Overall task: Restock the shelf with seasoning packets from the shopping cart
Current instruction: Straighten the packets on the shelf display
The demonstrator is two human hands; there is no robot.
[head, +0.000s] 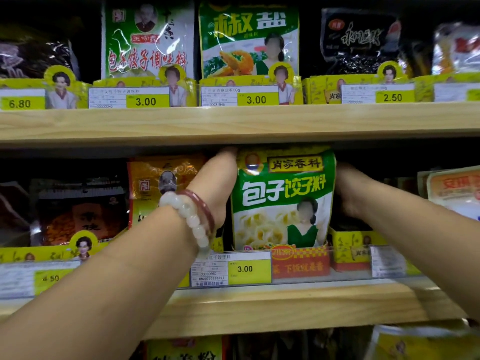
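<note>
Wooden shelf boards (233,123) run across the view, one above the other, with yellow price strips along their front edges. Between them, on the middle shelf, stands a green and white dumpling seasoning packet (283,198), upright, just behind the price tag (231,268) that reads 3.00. Both hands are on it, one at each side. The left hand (218,188) lies flat along the packet's left edge, thumb up near the top corner (two bead bracelets (192,216), one white and one red, sit on that wrist). The right hand (350,190) reaches in behind the packet's right edge; its fingers are hidden, so I cannot tell how they sit. An orange packet (155,183) stands just left of the left hand.
</note>
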